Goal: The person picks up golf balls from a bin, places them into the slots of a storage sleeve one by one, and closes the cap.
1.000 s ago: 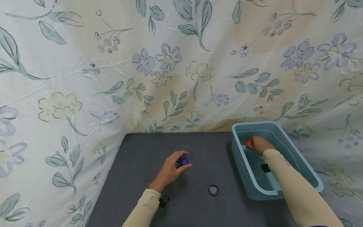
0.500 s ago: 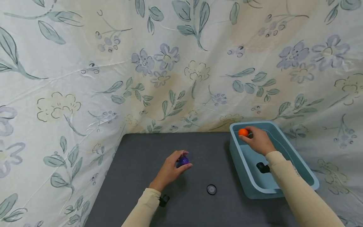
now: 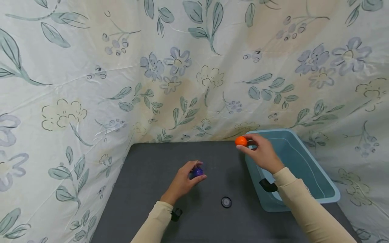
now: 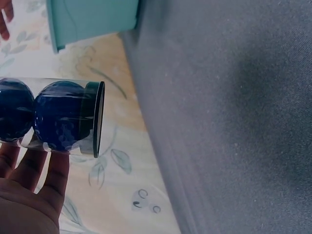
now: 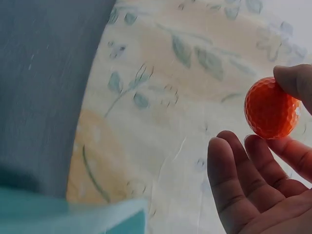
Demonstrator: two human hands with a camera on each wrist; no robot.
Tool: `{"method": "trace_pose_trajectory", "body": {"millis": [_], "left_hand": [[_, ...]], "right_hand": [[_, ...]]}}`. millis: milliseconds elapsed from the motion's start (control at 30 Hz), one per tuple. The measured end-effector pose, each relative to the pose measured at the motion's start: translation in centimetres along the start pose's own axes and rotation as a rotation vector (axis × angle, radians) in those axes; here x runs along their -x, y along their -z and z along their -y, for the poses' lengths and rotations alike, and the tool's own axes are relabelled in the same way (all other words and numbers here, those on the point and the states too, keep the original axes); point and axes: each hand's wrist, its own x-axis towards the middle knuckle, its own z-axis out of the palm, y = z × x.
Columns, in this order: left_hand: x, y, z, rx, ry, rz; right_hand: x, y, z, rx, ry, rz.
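Note:
My left hand holds a clear tube upright above the table, fingers and thumb around it. Two dark blue balls show inside the tube in the left wrist view, and a black-rimmed cap closes one end. My right hand pinches an orange golf ball between thumb and fingertips. In the head view this ball is just past the left rim of the blue bin, right of the tube and apart from it. A round black-rimmed lid lies flat on the table between the tube and the bin.
The dark grey table ends at a floral curtain along its back and left side. The tall-walled bin stands at the table's right, beneath my right forearm. Each wrist wears a black camera strap.
My right hand has risen out of the bin with the orange golf ball and moved left across the rim. My left hand and the tube have stayed almost still.

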Motion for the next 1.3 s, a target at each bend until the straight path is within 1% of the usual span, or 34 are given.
{"method": "trace_pose_trajectory", "body": {"millis": [267,433,500,600,700,867,1000,1100,1200,1300], "left_hand": [[0.1,0.1,0.0,0.008,-0.003,-0.005],[0.0,0.1,0.0,0.01,-0.01,-0.014],[0.0,0.1,0.0,0.01,-0.015,-0.019],[-0.1,0.2,0.0,0.009,-0.017,-0.019],[-0.1,0.3,-0.1,0.015,-0.023,-0.02],[0.1,0.5,-0.1,0.023,-0.057,-0.033],[0.1,0.7,-0.1,0.0,-0.105,-0.059],[0.1,0.7,-0.1,-0.012,-0.138,-0.082],[0.2,0.7,-0.1,-0.015,-0.145,-0.095],[0.3,0.5,0.1,-0.012,-0.122,-0.095]], "right_hand": [[1.1,-2.5,2.9,-0.168,0.025,0.062],[1.3,-4.9,4.7,-0.255,0.078,0.108],[1.4,-5.7,5.4,-0.282,0.099,0.123],[1.5,-6.7,6.1,-0.32,0.11,0.135],[1.6,-7.5,6.8,-0.338,0.118,0.131],[1.9,-9.2,7.1,-0.34,0.126,0.122],[2.7,-10.7,7.0,-0.352,0.108,0.147],[3.2,-11.5,6.9,-0.36,0.1,0.165],[3.6,-11.7,6.5,-0.357,0.101,0.168],[4.0,-11.6,5.8,-0.339,0.074,0.131]]}}
